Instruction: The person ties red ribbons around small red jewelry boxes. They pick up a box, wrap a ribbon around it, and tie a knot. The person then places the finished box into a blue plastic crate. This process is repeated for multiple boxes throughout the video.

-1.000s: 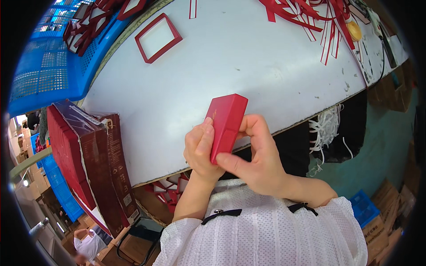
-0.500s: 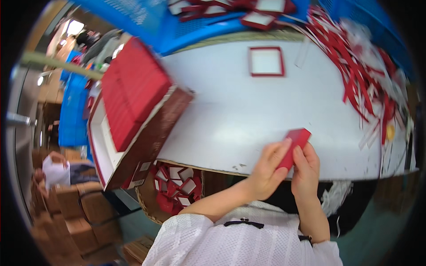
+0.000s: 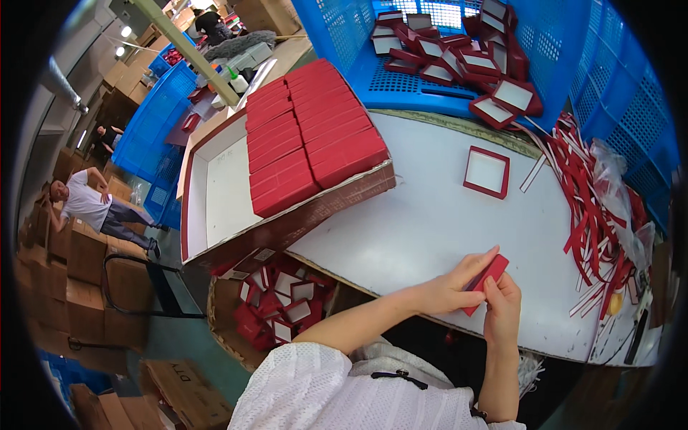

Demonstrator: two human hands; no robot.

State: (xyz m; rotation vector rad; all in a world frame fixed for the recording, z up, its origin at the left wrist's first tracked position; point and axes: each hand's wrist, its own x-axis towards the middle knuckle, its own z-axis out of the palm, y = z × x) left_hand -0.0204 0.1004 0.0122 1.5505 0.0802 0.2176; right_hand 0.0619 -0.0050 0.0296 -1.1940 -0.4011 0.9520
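Observation:
A small red box [image 3: 491, 272] is held between my two hands above the front edge of the white tabletop [image 3: 408, 215]. My left hand [image 3: 459, 285] grips it from the left, thumb along its side. On the other side, my right hand [image 3: 503, 304] has fingers and thumb pressed against it. Farther back on the table lies an open red box part with a white inside [image 3: 486, 173]. To the left, a large carton [image 3: 215, 247] holds rows of closed red boxes [image 3: 308, 136], with a bare white strip along its left side.
A blue crate [image 3: 401, 89] with many red box halves stands at the back. Red and white ribbon strips [image 3: 584, 208] hang at the right. Below the table's left edge sits a carton of loose red box parts [image 3: 283, 304]. A person [image 3: 89, 201] stands among brown cartons at far left.
The whole view has shifted and turned, bringing more of the crate and carton into sight. Both hands still hold the red box, its position between the fingers slightly altered.

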